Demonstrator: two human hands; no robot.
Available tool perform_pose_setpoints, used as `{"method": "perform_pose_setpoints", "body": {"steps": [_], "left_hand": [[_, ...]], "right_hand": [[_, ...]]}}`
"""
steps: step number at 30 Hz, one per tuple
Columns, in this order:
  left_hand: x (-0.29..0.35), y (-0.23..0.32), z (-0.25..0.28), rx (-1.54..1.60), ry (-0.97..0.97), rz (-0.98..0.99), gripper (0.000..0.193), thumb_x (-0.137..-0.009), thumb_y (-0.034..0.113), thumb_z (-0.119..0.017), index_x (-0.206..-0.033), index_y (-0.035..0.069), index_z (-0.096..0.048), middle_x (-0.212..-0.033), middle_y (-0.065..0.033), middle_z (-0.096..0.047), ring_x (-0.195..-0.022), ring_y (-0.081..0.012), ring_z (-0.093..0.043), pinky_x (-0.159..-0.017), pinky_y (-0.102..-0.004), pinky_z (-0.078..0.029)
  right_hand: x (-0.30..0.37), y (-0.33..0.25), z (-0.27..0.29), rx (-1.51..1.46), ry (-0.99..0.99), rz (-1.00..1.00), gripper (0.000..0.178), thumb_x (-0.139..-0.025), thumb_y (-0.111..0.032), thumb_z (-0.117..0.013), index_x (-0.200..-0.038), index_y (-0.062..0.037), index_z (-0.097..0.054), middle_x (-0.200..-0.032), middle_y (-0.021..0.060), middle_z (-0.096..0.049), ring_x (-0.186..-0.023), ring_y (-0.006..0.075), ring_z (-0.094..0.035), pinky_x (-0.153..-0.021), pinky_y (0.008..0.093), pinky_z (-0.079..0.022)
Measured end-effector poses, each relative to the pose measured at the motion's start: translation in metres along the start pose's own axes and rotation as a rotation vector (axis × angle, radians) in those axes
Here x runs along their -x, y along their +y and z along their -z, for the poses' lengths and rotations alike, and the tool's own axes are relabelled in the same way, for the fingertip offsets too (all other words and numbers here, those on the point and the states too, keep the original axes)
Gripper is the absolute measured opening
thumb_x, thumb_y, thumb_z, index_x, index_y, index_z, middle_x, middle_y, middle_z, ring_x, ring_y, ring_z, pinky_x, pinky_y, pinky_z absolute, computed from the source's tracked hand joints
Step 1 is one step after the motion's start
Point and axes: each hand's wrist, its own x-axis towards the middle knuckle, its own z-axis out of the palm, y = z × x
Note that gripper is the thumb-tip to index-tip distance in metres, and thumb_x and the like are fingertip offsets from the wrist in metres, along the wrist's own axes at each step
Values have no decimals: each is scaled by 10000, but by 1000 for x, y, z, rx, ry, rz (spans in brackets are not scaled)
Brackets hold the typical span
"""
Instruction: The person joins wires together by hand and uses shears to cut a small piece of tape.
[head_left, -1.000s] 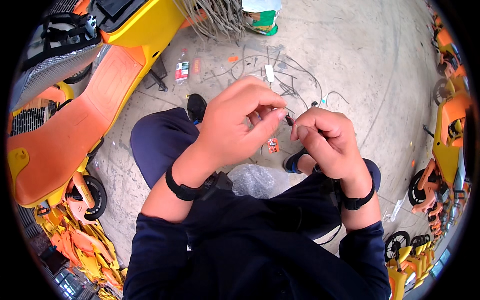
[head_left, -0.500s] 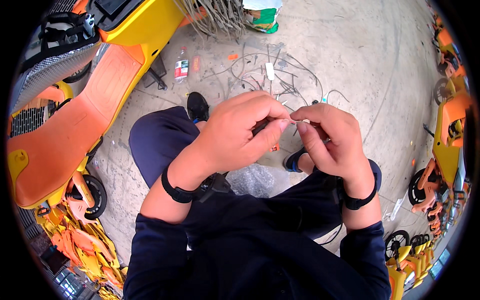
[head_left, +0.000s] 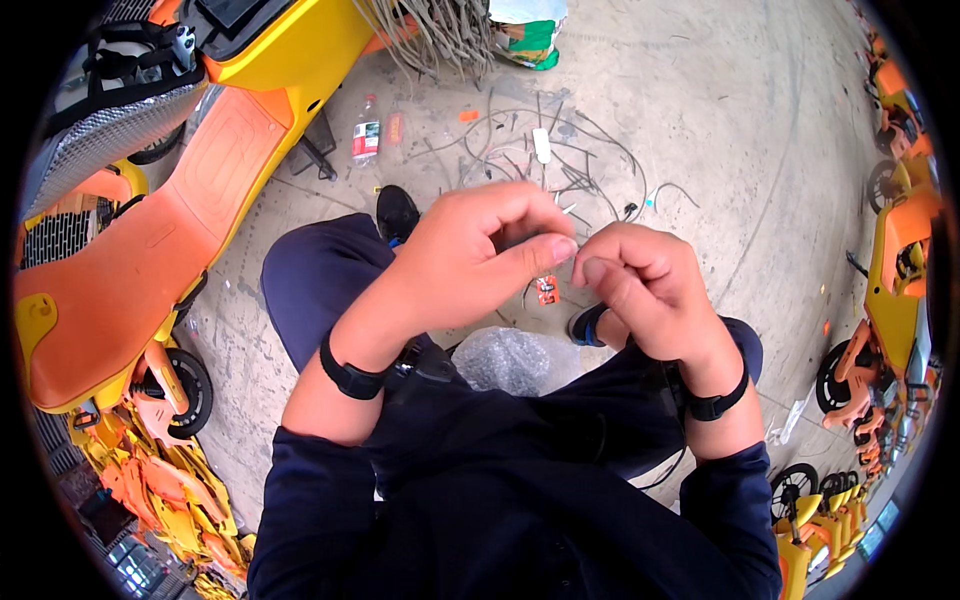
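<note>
Two bare hands meet near the centre, with their fingertips close together. The left hand point(head_left: 462, 246) is bent round, its thumb and forefinger nearly closed at the tips; whether it grips something small, I cannot tell. The right hand point(head_left: 650, 288), at its 3 o'clock, has curled fingers and the thumb laid against the forefinger; its content is also hidden. From the fingertips, the small orange card point(head_left: 547, 290) lies on the floor about 7 o'clock, the loose cables point(head_left: 578, 179) at 12 o'clock, and the plastic bottle point(head_left: 366, 140) at 10 o'clock
</note>
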Motion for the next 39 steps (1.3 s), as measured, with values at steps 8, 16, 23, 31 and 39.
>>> {"method": "perform_pose_setpoints", "body": {"steps": [8,16,23,31,39], "left_hand": [[-5,-2,-12,-710,525,-634,197,-721,55,-738,-906,58,-670,-873,-79,-632,-759,-225,-580,-670,-302,-459],[-10,-8,-22,-785,550,-766,207,-668,18,-733,-866,41,-673,-791,-74,-634,-676,-233,-583,-632,-314,-466],[-12,-10,-27,-784,633,-784,197,-630,-15,-718,-815,31,-670,-736,-72,-632,-627,-231,-588,-592,-305,-468],[-14,-13,-27,-675,636,-765,184,-625,-26,-716,-789,31,-654,-704,-73,-623,-614,-222,-585,-588,-294,-457],[-11,-13,-24,-490,567,-706,161,-674,-46,-687,-809,28,-641,-728,-81,-630,-650,-197,-591,-596,-282,-453]], "right_hand": [[-3,-1,-6,-155,209,-13,106,-917,-70,-548,-904,-17,-640,-658,-73,-499,-569,7,-410,-514,196,-340],[-5,6,-8,226,324,251,89,-791,34,-608,-863,-17,-623,-624,32,-513,-496,100,-444,-475,231,-366],[-8,5,-14,366,355,362,133,-748,61,-630,-855,-15,-607,-664,60,-544,-504,155,-498,-476,258,-410],[-5,3,-13,342,314,305,120,-757,51,-621,-852,-21,-606,-668,57,-552,-510,152,-500,-480,251,-408],[-4,-2,-11,274,288,288,105,-773,46,-608,-854,-21,-613,-681,44,-565,-518,114,-488,-481,239,-399]]}}
